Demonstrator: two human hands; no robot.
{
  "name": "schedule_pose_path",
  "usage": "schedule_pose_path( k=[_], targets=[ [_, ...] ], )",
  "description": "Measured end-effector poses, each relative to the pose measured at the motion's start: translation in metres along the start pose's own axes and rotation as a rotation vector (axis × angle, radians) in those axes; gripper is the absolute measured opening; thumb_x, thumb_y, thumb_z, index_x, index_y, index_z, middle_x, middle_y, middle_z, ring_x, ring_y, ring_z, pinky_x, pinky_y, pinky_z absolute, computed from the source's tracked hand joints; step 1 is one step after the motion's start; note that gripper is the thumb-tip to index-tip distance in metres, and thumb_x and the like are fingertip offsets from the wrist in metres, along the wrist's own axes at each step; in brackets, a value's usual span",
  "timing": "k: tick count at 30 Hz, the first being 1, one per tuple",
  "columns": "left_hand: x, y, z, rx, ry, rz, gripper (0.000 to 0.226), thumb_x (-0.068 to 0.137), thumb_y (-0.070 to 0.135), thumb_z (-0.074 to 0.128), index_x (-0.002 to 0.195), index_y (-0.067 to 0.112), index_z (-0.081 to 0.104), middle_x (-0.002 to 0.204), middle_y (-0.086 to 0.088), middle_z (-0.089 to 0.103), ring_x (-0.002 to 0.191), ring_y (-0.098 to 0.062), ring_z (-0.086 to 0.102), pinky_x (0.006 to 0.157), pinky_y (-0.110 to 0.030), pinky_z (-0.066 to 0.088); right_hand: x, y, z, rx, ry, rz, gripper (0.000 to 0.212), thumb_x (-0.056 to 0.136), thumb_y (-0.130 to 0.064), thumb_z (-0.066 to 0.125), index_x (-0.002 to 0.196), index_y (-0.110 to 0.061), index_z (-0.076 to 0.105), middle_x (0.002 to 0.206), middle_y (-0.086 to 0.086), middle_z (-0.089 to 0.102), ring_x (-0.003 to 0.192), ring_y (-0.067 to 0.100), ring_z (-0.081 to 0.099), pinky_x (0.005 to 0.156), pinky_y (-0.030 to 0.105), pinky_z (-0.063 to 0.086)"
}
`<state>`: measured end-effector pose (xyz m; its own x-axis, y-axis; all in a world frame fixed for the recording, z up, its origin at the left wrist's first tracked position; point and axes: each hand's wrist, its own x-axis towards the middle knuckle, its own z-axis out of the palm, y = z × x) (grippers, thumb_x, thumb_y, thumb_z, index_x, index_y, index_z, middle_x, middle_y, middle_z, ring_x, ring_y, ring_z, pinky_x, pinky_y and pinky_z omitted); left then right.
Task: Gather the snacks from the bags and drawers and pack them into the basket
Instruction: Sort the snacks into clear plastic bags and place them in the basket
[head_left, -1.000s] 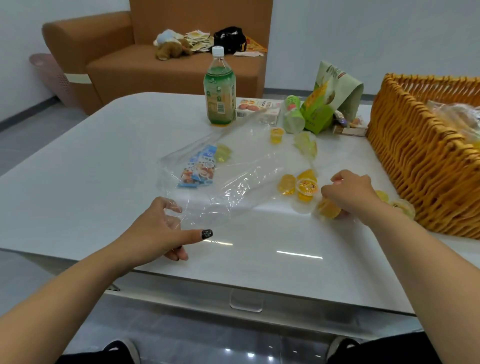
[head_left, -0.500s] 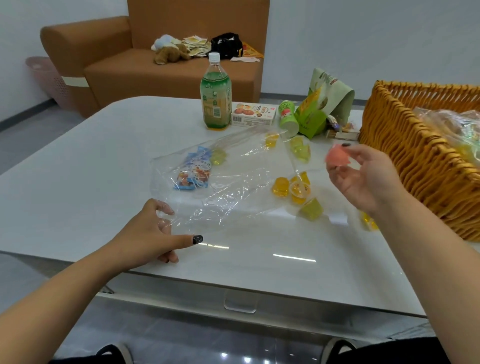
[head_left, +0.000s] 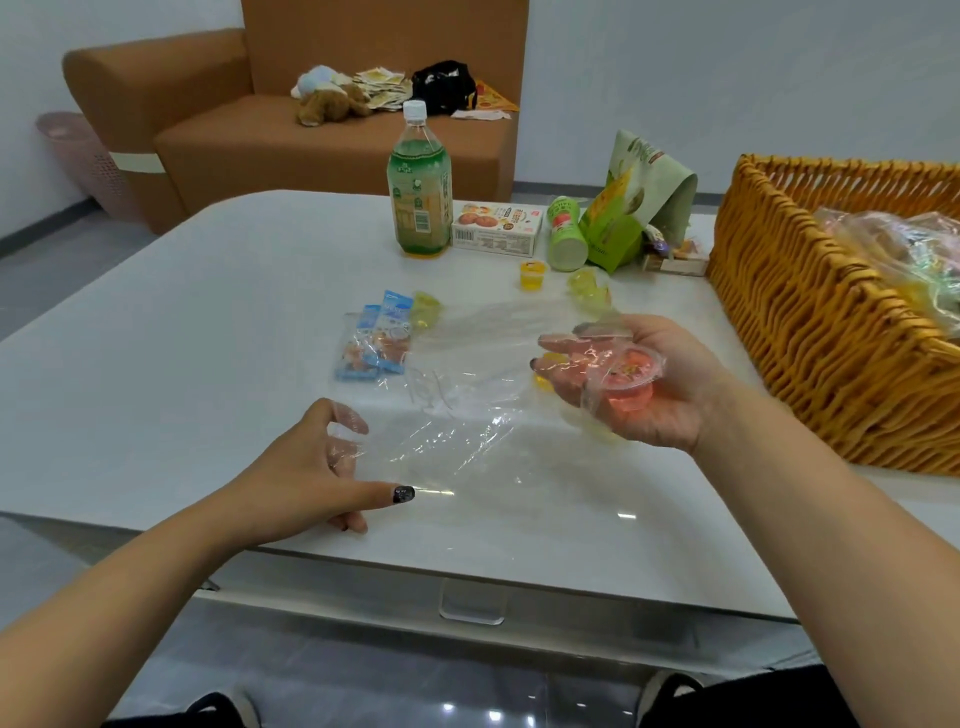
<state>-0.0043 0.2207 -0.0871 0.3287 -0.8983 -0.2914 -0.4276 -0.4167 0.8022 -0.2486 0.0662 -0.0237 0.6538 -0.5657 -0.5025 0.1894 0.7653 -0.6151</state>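
right grip (head_left: 641, 384) cups a pink jelly cup (head_left: 627, 382); left grip (head_left: 311, 467) pinches the clear bag (head_left: 457, 415)

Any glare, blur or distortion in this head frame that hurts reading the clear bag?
Head view: ceiling-light glare streaks the table near its front edge; the clear bag shows mainly by crinkle highlights; wide-angle bending curves the table edges; the pink jelly cup is slightly soft.
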Motion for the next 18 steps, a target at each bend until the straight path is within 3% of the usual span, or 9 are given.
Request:
schedule_pose_path(
  k=[3,6,8,10,12,15,18],
  targets=[
    [-0.001,-0.001,0.000,0.025,-0.066,0.013,0.061,0.065,0.025,0.089,0.107,0.027,0.044,0.063,-0.010,0.059,0.060,-0.023,0.071,0.061,-0.031,0.057,-0.007,-0.004,0.002,-0.123,0.071,0.025,0.028,0.090,-0.013,0.045,0.107,0.004,0.059,0.107,0.030,0.064,0.073,0.034,0.069,0.043,0.029,0.054],
    [-0.002,-0.002,-0.002,0.045,-0.114,0.022,0.061,0.065,0.025,0.088,0.108,0.028,0.044,0.062,-0.009,0.064,0.060,-0.018,0.071,0.058,-0.022,0.052,-0.012,-0.009,0.000,-0.393,0.127,-0.005,0.014,0.091,-0.007,0.045,0.095,-0.003,0.057,0.079,0.023,0.072,0.077,0.031,0.065,0.045,0.026,0.055],
    [-0.002,-0.003,-0.005,0.054,-0.142,0.049,0.068,0.059,0.028,0.091,0.109,0.029,0.045,0.064,-0.007,0.068,0.060,-0.014,0.069,0.060,-0.020,0.050,-0.011,-0.012,-0.005,-0.601,-0.004,0.011,0.026,0.092,-0.009,0.050,0.116,-0.005,0.059,0.100,0.021,0.072,0.072,0.028,0.067,0.046,0.025,0.054],
    [-0.002,-0.004,-0.007,0.060,-0.170,0.077,0.078,0.048,0.032,0.092,0.112,0.029,0.046,0.075,-0.001,0.073,0.066,-0.016,0.069,0.070,-0.025,0.054,-0.011,-0.013,-0.007,-0.790,-0.139,0.016,0.039,0.088,-0.014,0.055,0.127,-0.011,0.057,0.114,0.019,0.068,0.070,0.027,0.068,0.048,0.024,0.053],
    [-0.003,-0.003,-0.007,-0.009,-0.238,0.080,0.083,0.048,0.022,0.091,0.117,0.026,0.045,0.092,0.005,0.075,0.079,-0.020,0.073,0.082,-0.031,0.057,-0.015,-0.008,-0.004,-0.946,-0.253,0.027,0.038,0.084,-0.018,0.060,0.122,-0.014,0.058,0.103,0.012,0.073,0.068,0.025,0.069,0.051,0.024,0.054],
    [-0.005,0.000,-0.003,-0.127,-0.339,0.085,0.089,0.052,0.006,0.089,0.125,0.026,0.043,0.106,0.003,0.073,0.089,-0.030,0.073,0.080,-0.033,0.059,-0.019,0.002,0.008,-1.114,-0.366,0.050,0.042,0.083,-0.022,0.073,0.121,-0.015,0.056,0.089,0.002,0.075,0.072,0.024,0.071,0.056,0.026,0.055],
    [-0.009,0.006,0.004,-0.213,-0.402,0.094,0.085,0.060,0.005,0.086,0.129,0.029,0.044,0.112,0.001,0.072,0.093,-0.031,0.073,0.081,-0.036,0.058,-0.015,0.018,0.018,-1.381,-0.333,-0.014,0.035,0.083,-0.030,0.074,0.114,-0.019,0.061,0.089,0.003,0.075,0.073,0.022,0.073,0.065,0.031,0.056]
  ],
)
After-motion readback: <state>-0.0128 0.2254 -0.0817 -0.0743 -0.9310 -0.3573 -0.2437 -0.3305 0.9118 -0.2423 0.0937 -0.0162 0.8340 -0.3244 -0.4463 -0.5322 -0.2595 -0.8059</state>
